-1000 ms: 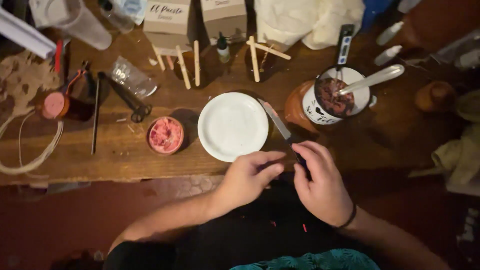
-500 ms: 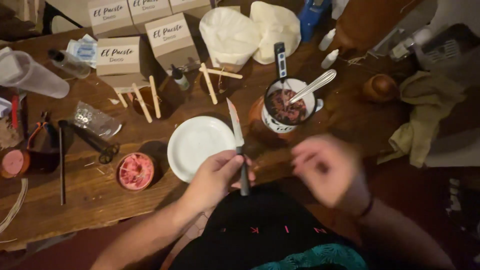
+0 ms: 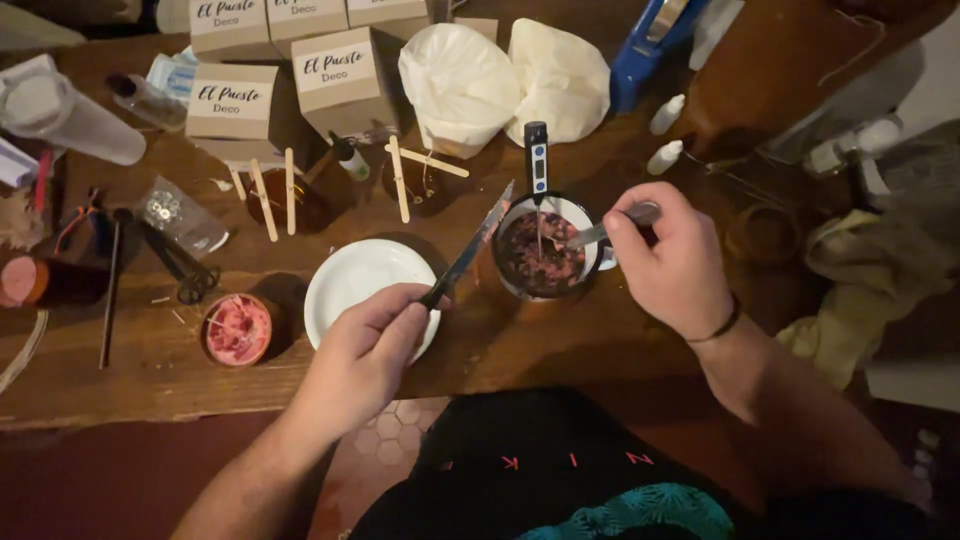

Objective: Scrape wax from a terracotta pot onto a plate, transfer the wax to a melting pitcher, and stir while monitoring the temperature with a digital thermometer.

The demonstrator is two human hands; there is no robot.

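The knife [image 3: 468, 247] is gripped by the left hand [image 3: 365, 345], tip up-right toward the mug [image 3: 545, 252]; the spoon [image 3: 610, 228] is pinched by the right hand [image 3: 668, 262].

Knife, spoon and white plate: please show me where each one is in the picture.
knife [image 3: 470, 252], head view, middle of the blade.
spoon [image 3: 612, 225], head view, on the handle by the fingers.
white plate [image 3: 350, 285], head view, bare centre.

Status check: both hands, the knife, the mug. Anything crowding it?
Left hand grips knife, blade angled toward mug. Right hand holds spoon in mug. Thermometer stands inside; white plate alongside.
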